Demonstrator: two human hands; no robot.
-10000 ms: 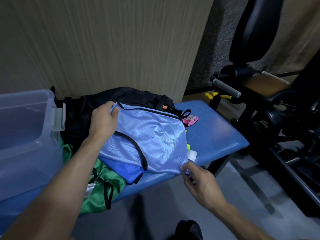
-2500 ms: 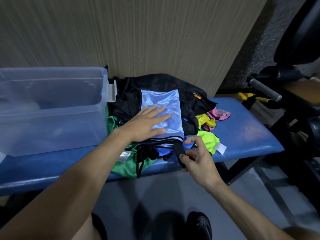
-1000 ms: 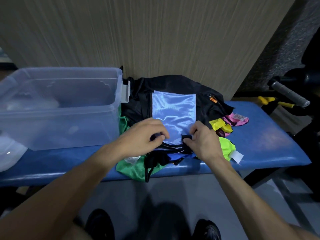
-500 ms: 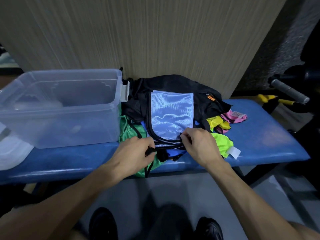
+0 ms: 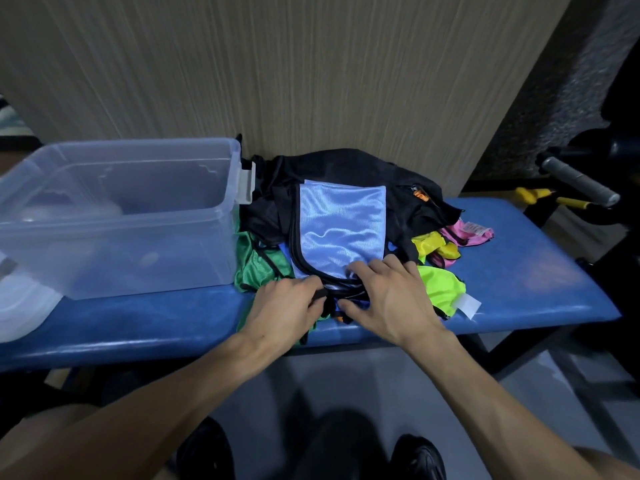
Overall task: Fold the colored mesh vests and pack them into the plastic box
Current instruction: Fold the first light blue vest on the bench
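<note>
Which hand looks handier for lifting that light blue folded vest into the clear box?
Probably the left hand. It pinches the light blue vest at its near black-trimmed edge, and the plastic box stands on its side. The right hand rests on the vest's near right corner, farther from the box.

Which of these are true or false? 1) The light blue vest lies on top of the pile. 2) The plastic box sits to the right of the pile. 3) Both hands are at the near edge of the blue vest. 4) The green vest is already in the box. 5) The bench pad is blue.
1) The light blue vest lies on top of the pile: true.
2) The plastic box sits right of the pile: false, it stands to the left.
3) The left hand and right hand are at the vest's near edge: true; the left pinches the black trim.
4) The green vest is in the box: false, it lies on the bench beside it.
5) The bench pad is blue: true.
</note>
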